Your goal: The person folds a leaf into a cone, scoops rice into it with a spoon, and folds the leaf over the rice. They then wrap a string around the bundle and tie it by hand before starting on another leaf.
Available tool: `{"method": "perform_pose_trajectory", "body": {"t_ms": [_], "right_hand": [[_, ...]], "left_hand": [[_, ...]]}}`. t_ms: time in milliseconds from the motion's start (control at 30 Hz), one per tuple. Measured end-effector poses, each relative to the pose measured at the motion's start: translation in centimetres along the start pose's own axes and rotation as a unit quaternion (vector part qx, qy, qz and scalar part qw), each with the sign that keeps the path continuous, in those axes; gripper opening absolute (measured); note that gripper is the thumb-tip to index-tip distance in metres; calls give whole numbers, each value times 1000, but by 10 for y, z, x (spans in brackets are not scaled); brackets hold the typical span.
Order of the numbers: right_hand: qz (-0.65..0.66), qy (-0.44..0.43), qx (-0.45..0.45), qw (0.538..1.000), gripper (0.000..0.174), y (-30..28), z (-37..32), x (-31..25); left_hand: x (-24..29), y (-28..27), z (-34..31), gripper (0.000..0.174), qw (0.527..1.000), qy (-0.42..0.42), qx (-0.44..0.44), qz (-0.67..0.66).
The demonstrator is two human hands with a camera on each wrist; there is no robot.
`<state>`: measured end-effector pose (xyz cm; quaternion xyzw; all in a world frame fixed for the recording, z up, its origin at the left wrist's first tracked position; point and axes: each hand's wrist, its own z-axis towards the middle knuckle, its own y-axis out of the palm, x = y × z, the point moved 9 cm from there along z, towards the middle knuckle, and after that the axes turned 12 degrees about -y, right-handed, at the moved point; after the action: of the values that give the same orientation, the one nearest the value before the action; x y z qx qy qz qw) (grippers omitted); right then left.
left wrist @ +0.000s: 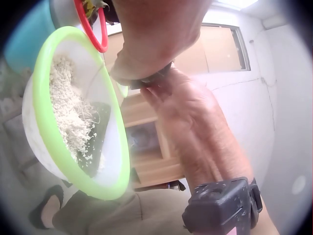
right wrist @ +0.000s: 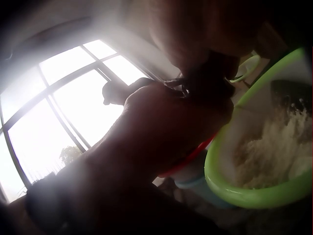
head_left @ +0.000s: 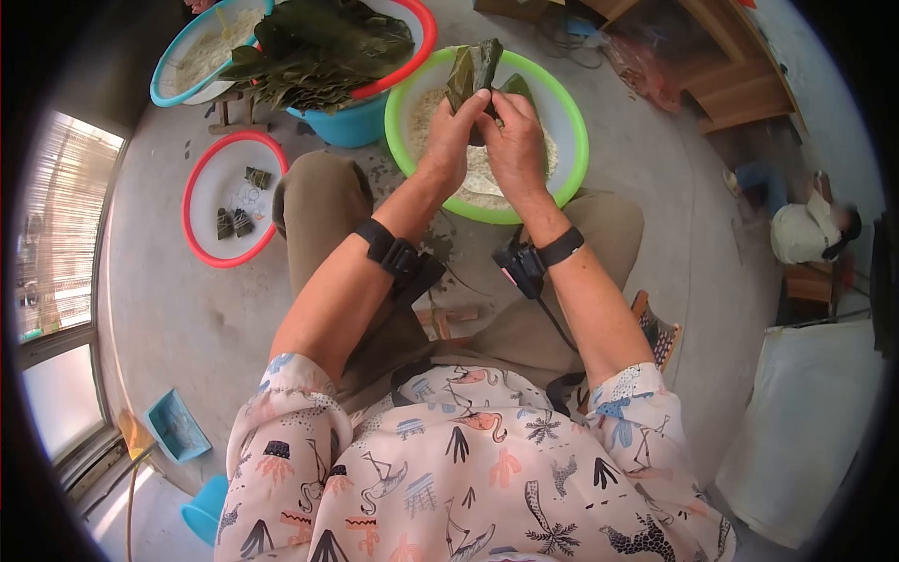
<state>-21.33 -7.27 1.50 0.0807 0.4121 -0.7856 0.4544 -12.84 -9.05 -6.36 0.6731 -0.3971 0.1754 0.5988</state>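
Both hands meet over a green-rimmed basin (head_left: 580, 140) of white rice (head_left: 482, 178). Long green leaves (head_left: 461, 77), folded together, stick up between the fingers. My left hand (head_left: 448, 140) grips them from the left, thumb on top. From the other side my right hand (head_left: 515, 150) pinches them, its thumb and fingertips close to the left thumb. In the left wrist view the right hand (left wrist: 188, 110) faces the left, and the leaves are mostly hidden behind the hands. Another green leaf (head_left: 518, 86) lies against the basin's inside wall, beyond the right hand.
A red-rimmed basin (head_left: 190, 218) on the left floor holds a few wrapped leaf parcels (head_left: 242, 222). Behind it, a heap of large leaves (head_left: 328, 42) fills another basin over a blue tub (head_left: 348, 124). A blue-rimmed basin (head_left: 159, 75) of rice stands far left.
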Motion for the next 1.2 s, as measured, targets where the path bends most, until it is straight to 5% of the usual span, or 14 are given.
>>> {"method": "perform_pose_trajectory", "body": {"t_ms": [300,467,700,867,1200], "right_hand": [[39,16,-18,999,31,-4,2,6],[61,27,-14,998,30,-10,4,8],[93,55,-2,994,28,-4,-2,22],[85,46,-22,995,31,-2,0,14],[56,56,-51,996,36,-5,3,9]], "left_hand": [[-2,2,-1,33,998,-2,11,-62],[1,12,-1,42,988,-29,-60,-140],[-11,6,0,34,994,-32,-24,-105],[-1,5,-2,27,996,52,-41,53],[-2,8,-2,33,998,-4,-32,-58]]}}
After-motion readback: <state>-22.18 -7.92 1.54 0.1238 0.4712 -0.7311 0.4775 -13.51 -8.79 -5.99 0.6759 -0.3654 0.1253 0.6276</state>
